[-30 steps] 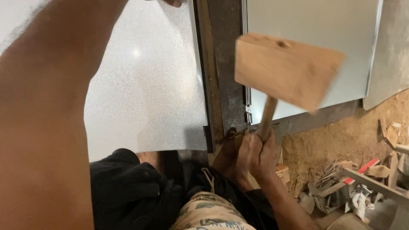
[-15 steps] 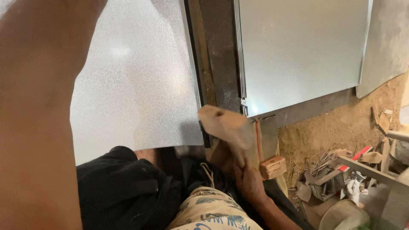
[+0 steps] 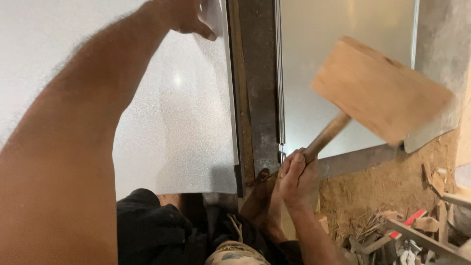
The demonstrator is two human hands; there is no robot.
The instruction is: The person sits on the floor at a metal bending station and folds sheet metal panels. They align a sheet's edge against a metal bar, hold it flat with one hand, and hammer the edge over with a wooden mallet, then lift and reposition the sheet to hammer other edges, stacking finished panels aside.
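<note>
Here the right hand [image 3: 297, 179] has its grip wrapped tight round the handle of a wooden mallet [image 3: 380, 91], whose raised head hangs just right of the dark iron rail [image 3: 257, 88]. Farther up, left of that rail, the left hand [image 3: 189, 17] pinches the edge of a metal sheet [image 3: 191, 113].

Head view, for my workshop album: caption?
Right hand raises a wooden mallet; left hand steadies a metal sheet.
</note>
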